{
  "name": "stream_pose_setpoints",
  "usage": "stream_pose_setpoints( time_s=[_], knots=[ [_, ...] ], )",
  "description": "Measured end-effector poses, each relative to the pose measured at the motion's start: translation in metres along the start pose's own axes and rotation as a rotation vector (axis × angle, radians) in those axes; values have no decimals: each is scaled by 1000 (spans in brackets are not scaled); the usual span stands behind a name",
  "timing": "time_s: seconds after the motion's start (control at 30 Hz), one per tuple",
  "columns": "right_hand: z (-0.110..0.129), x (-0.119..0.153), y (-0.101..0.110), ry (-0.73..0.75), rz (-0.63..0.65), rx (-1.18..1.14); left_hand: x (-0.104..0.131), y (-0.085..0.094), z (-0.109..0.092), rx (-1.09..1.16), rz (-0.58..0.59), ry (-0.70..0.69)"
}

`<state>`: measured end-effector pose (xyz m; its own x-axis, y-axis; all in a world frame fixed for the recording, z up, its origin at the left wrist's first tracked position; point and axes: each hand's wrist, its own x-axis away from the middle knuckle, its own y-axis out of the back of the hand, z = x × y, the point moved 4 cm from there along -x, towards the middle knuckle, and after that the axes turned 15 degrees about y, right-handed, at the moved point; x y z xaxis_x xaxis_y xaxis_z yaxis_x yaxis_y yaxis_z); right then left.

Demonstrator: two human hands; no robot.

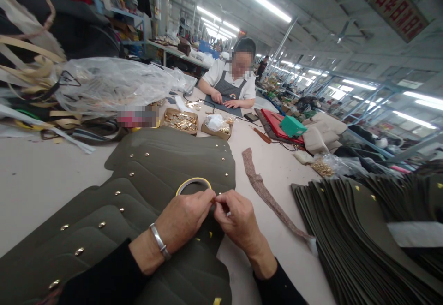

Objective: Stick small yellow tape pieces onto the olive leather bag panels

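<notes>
My left hand (185, 215), with a silver bracelet (159, 242) at the wrist, is closed at a yellow-edged roll of tape (194, 180), whose upper rim shows behind the knuckles. My right hand (237, 212) pinches thumb against forefinger, and its fingertips meet those of the left. Whatever lies between the fingertips is too small to make out. Below both hands, olive-green panels (166, 157) overlap across the table, with gold-coloured metal studs (101, 224) along them. Small yellow bits (211, 235) dot the panel under my hands.
A stack of olive panels (332, 222) stands at the right, beside a brown speckled strip (265, 189). Boxes of gold-coloured metal parts (180, 121) sit ahead. A co-worker (230, 81) works across the table (263, 231). Plastic bags (114, 81) and straps crowd the left.
</notes>
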<state>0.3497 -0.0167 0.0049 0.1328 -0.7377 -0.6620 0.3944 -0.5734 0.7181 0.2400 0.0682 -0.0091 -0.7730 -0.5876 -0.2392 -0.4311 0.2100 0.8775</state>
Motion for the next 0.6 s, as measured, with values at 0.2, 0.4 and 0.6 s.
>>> stream_pose_setpoints(
  time_s=[0.2,0.4,0.6],
  knots=[
    [-10,2,-6,-557,-79,-314,1,5,-3,-13,-117,-36],
    [-55,30,-15,-952,-136,-590,7,3,-6,-46,-97,-49],
    [-59,34,-17,-816,-40,-523,0,-7,-1,-194,148,56]
  ],
)
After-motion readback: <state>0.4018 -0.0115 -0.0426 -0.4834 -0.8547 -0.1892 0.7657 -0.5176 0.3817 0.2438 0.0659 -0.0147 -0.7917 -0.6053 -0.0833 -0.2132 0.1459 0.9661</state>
